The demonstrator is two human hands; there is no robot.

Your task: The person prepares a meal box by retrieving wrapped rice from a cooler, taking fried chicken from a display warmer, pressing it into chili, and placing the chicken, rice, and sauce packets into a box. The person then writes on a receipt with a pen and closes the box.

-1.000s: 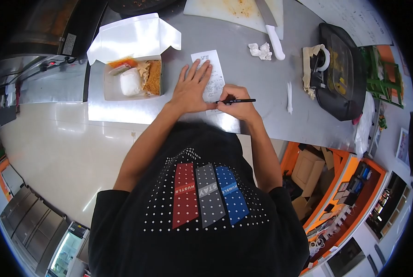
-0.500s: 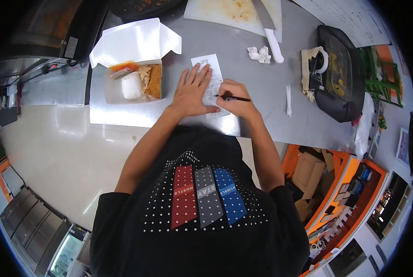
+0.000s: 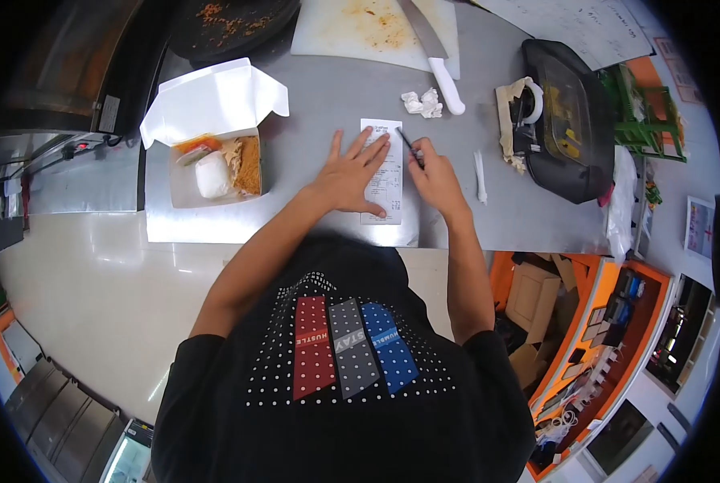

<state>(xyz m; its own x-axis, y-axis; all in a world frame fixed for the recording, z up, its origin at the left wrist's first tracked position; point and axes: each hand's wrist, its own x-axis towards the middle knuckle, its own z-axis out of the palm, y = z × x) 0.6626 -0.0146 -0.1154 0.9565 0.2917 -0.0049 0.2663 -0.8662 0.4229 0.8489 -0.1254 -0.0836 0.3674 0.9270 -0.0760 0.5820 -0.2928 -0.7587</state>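
A printed paper receipt (image 3: 389,181) lies on the metal table (image 3: 311,88). My left hand (image 3: 350,179) rests flat across its left side, fingers spread. Beside the receipt's right edge, my right hand (image 3: 434,177) is closed around a dark pen (image 3: 409,145), whose far end points up and left near the receipt's top right corner. To the left of my hands stands an open white food box (image 3: 215,97) holding a white wrapped lump (image 3: 212,175), a breaded fried piece (image 3: 248,165) and a small orange-red packet (image 3: 195,148).
At the back are a stained cutting board (image 3: 311,36) with a white-handled knife (image 3: 448,87) and a dark round pan (image 3: 231,36). Crumpled tissue (image 3: 422,103), a thin white wrapped stick (image 3: 480,177), a tape roll (image 3: 534,103) and a black lidded container (image 3: 565,121) sit rightward.
My right hand has lifted from the receipt's lower part to its right side, and the pen now points away from me. The receipt lies straighter. The whole view has shifted slightly.
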